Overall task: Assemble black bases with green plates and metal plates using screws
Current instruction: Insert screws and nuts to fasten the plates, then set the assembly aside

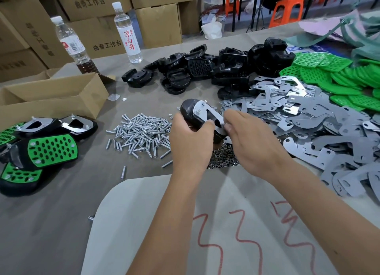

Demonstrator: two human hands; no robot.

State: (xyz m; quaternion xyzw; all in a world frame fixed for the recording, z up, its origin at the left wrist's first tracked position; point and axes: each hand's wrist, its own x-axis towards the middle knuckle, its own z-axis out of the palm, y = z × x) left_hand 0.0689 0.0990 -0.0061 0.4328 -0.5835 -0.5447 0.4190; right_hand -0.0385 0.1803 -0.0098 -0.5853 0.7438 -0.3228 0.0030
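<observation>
Worked at a table (61, 223) covered in grey-brown sheet, its far edge running well beyond the hands, against stacked cartons (98, 23). Open room lay nearest the body, under both forearms, where a pale sheet (144, 223) with red scrawl was spread; also a bare strip left of the left hand, between the screws and the finished pieces.

Crowded on the right: a wide drift of metal plates (308, 130) spread from just beside the right hand out to the table's right side. Beyond that, green plates (329, 75) heaped far right. Beyond both hands, a pile of black bases (205, 68). Far left of the left hand, finished assemblies (41, 147), green faces and metal faces showing, beside an open box (51, 97). Two bottles (127, 31) stood further off, left.

Just left of the left hand, a heap of screws (139, 134); under and between the wrists, a small heap of nuts (222, 157).

Held up between the hands, one base (188, 112) with a metal plate on it and two screw ends sticking up. Left hand (191, 138) curled round the base's near side, gripping it. Right hand (250, 141), fingertips drawn together, pinched at the plate's near end; what was pinched could not be made out.
</observation>
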